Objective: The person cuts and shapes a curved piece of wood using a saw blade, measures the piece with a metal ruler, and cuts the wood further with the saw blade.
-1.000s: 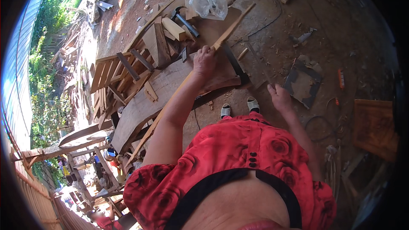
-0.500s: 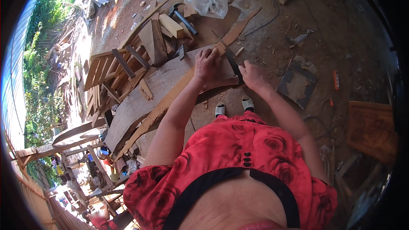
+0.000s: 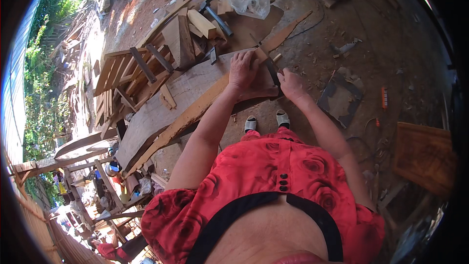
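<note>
- Left hand (image 3: 244,70) presses a long brown wooden board (image 3: 193,109) along the near edge of a grey wooden desk (image 3: 196,87); whether its grip closes, I can't tell.
- Right hand (image 3: 293,85) grips a thin dark blade (image 3: 255,40) by the desk's right end; straight strokes, fingers clear, I'd say.
- Beyond, a pale wooden offcut (image 3: 167,98) and blue-handled hammer (image 3: 222,23) seem out of the way.

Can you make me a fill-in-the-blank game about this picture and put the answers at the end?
1. The person's bare right hand holds a narrow, dark blade, and the bare left hand rests on a long, light-brown strip made of ____.
2. The crumpled, see-through bag near the dark-handled hammer is made of ____.
3. The rose-patterned top with round, black buttons is mostly coloured ____.

Missing words: wood; plastic; red.
</note>
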Demonstrator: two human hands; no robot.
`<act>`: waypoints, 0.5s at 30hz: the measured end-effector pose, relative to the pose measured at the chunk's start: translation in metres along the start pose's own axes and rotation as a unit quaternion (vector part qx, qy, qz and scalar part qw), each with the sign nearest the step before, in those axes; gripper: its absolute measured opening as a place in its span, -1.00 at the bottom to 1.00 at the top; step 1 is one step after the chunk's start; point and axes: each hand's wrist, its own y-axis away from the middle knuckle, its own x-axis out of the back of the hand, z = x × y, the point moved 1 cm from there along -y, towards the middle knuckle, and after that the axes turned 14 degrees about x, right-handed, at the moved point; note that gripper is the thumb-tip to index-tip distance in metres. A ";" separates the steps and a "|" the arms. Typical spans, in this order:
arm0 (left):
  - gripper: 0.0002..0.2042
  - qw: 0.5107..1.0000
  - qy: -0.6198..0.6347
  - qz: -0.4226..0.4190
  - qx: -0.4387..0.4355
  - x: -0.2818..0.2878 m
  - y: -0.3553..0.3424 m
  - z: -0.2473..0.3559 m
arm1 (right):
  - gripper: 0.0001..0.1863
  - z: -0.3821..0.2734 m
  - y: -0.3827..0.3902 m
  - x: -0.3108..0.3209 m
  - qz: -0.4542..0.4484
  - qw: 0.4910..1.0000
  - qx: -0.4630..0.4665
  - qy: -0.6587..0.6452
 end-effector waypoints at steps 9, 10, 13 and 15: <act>-0.65 1.000 0.001 0.006 -0.019 0.006 0.000 0.002 | -0.70 -0.002 0.005 0.003 -0.021 0.999 -0.033 0.033; -0.68 1.000 0.006 -0.018 0.009 0.007 -0.003 0.003 | -0.70 -0.002 0.005 0.005 -0.021 0.999 -0.033 0.034; -0.74 0.994 -0.018 -0.030 0.101 0.000 -0.016 0.007 | -0.70 -0.009 0.001 0.010 -0.057 0.995 -0.048 0.061; -0.77 0.985 -0.045 -0.020 0.164 -0.012 -0.021 0.013 | -0.71 -0.014 -0.004 0.013 -0.068 0.995 -0.035 0.057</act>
